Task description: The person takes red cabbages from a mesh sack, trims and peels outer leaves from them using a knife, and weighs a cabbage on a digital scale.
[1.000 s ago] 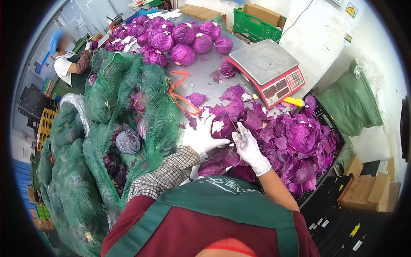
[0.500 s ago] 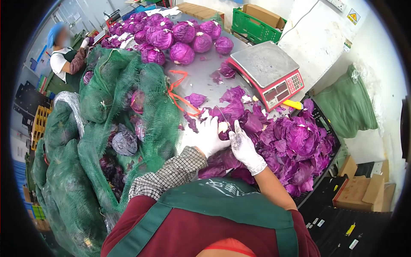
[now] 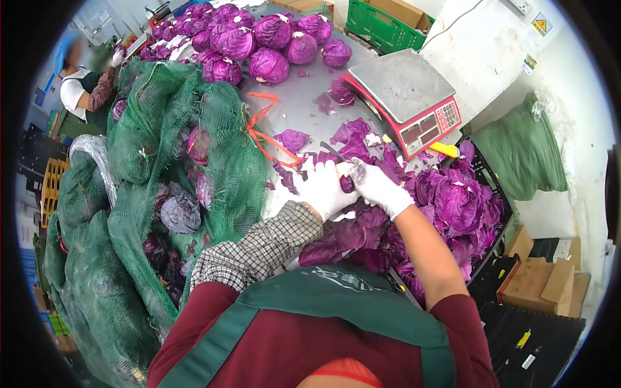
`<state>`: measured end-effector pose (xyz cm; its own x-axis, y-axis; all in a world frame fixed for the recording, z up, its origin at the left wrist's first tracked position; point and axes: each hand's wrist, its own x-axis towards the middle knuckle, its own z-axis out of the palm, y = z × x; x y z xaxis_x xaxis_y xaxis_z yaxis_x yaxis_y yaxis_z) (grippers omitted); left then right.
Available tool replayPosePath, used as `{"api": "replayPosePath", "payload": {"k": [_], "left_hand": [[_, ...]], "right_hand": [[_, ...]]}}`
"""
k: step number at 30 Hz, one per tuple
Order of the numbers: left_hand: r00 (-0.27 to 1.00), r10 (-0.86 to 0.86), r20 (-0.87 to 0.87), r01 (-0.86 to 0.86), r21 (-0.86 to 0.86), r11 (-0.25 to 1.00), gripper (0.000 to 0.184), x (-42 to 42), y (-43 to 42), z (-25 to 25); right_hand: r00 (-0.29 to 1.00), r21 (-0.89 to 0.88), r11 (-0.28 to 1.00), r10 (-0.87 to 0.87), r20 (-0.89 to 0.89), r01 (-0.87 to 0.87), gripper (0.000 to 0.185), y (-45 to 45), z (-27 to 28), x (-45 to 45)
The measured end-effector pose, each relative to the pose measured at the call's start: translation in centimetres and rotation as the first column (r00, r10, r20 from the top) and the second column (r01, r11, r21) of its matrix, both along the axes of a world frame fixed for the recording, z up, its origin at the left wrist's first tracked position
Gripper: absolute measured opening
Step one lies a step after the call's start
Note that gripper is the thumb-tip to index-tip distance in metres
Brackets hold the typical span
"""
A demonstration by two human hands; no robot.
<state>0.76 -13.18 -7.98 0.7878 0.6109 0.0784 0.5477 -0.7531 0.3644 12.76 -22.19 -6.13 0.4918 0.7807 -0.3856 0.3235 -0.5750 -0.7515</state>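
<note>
My left hand (image 3: pixel 325 191), in a white glove, is closed over a red cabbage (image 3: pixel 347 184), mostly hidden under the fingers, with its pale cut stem end between both hands. My right hand (image 3: pixel 378 187), gloved and smudged purple, is closed against the same spot. From its fingertips a thin, dark knife blade (image 3: pixel 331 151) points away to the upper left; the handle is hidden in the grip. Loose purple leaves (image 3: pixel 356 233) lie below and around both hands. Right of my right hand, a heap of cabbage leaves (image 3: pixel 456 207) fills a black crate (image 3: pixel 498 187).
Green mesh sacks (image 3: pixel 226 149) of cabbages stand at left, one tied with orange string (image 3: pixel 262 126). Trimmed cabbages (image 3: pixel 268 64) are piled at the table's far end. A red scale (image 3: pixel 404 90) sits at right beside a yellow handle (image 3: pixel 444 150). A co-worker (image 3: pixel 81 90) stands far left.
My right hand has moved up and closed in beside my left hand. The blade now points beyond the fingers to the upper left. The whole view has shifted slightly.
</note>
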Motion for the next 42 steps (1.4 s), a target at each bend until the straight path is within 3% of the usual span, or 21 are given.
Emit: {"api": "replayPosePath", "payload": {"k": [3,5,6,7,8,9,11,13,17,18,20,23,27,30,31,32,34,35,38,41,42], "left_hand": [[0.995,-0.018,-0.093,0.007,-0.111,0.994,0.078,0.5,0.0,1.2],[0.995,-0.038,-0.093,0.03,-0.09,0.996,0.077,-0.1,-0.5,1.5],[0.996,-0.063,-0.066,0.058,-0.084,0.995,0.077,-1.0,-0.7,1.6],[0.995,-0.086,-0.041,0.082,-0.075,0.994,0.078,-1.9,-1.1,1.5],[0.992,-0.092,0.091,0.082,0.105,0.991,0.084,-3.1,-1.9,-0.5],[0.996,-0.089,0.028,0.086,0.083,0.993,0.089,-4.1,-2.4,1.3],[0.917,-0.088,0.39,0.142,-0.113,0.983,0.09,-6.1,-1.6,-0.8],[0.982,-0.112,0.155,0.12,-0.042,0.992,0.089,-8.4,-1.2,1.0],[0.979,-0.147,0.14,0.129,0.129,0.983,0.088,-9.2,-2.1,1.3],[0.972,-0.169,0.161,0.15,0.12,0.981,0.088,-9.4,-2.4,0.9],[0.957,-0.206,0.204,0.187,0.107,0.977,0.09,-9.9,-2.6,0.4],[0.971,0.042,0.235,0.025,-0.276,0.961,0.096,-9.7,-2.6,1.1],[0.986,0.139,0.092,-0.137,-0.028,0.99,0.101,-8.3,-3.2,1.9],[1.0,-0.025,-0.013,0.024,-0.059,0.998,0.092,-9.7,-1.8,-0.1],[0.984,0.014,0.18,0.07,-0.454,0.888,0.086,-9.9,-1.7,-0.8],[0.935,0.13,0.331,0.179,-0.754,0.632,0.081,-10.0,-1.4,-1.3],[0.85,0.36,0.383,0.436,-0.897,-0.076,0.065,-10.1,-0.3,-1.1],[0.831,0.426,0.358,0.466,-0.867,-0.179,0.067,-10.5,-0.6,-0.6],[0.692,0.558,0.459,0.648,-0.735,-0.199,0.067,-10.5,-2.1,1.4],[0.71,0.628,0.318,0.615,-0.715,-0.334,0.071,-10.5,-1.0,-1.6],[0.669,0.629,0.396,0.669,-0.69,-0.276,0.068,-9.9,-0.6,-2.9]], "right_hand": [[0.991,0.041,0.995,0.092,-0.093,-0.088,0.049,-0.4,0.8,1.8],[0.99,0.032,0.991,0.125,0.058,-0.127,0.05,-0.6,-0.6,3.5],[0.815,0.473,0.83,-0.039,0.578,-0.296,0.05,-0.6,-7.3,6.3],[0.807,0.531,0.808,-0.125,0.577,-0.255,0.05,-1.0,-8.5,7.5],[0.948,0.371,0.929,-0.128,0.29,0.012,0.05,-1.2,-5.5,6.3],[0.977,0.101,0.972,-0.211,-0.022,0.212,0.05,-1.9,-2.2,4.3],[0.953,0.204,0.941,-0.231,-0.193,0.27,0.045,-2.5,-2.1,2.3],[0.982,0.315,0.937,-0.178,0.056,0.152,0.045,-2.3,-3.4,1.8],[0.967,0.357,0.934,-0.094,0.239,0.002,0.048,-1.9,-0.8,0.0],[0.876,0.4,0.914,-0.14,0.462,-0.065,0.04,-1.8,-1.0,0.2],[0.856,0.447,0.893,-0.192,0.48,-0.049,0.034,-2.4,-0.4,0.3],[0.818,0.529,0.84,-0.22,0.532,-0.117,0.019,-3.5,1.9,-1.3],[0.784,0.545,0.816,-0.207,0.585,-0.191,0.014,-4.7,3.6,-3.2],[0.756,0.535,0.834,-0.261,0.6,-0.136,0.014,-4.5,3.0,-2.1],[0.787,0.552,0.829,-0.275,0.552,-0.097,0.015,-4.5,2.4,-1.6],[0.793,0.542,0.836,-0.27,0.546,-0.088,0.015,-4.7,1.9,-1.5],[0.81,0.58,0.813,-0.304,0.502,-0.054,0.014,-4.7,1.8,-1.1],[0.821,0.621,0.783,-0.338,0.461,-0.026,0.014,-4.8,1.8,-0.7],[0.818,0.698,0.714,-0.433,0.379,0.054,0.016,-6.3,3.9,0.8],[0.749,0.692,0.707,-0.535,0.391,0.144,0.021,-9.3,6.0,2.8],[0.774,0.711,0.677,-0.549,0.315,0.19,0.022,-10.5,6.8,3.3]]}}
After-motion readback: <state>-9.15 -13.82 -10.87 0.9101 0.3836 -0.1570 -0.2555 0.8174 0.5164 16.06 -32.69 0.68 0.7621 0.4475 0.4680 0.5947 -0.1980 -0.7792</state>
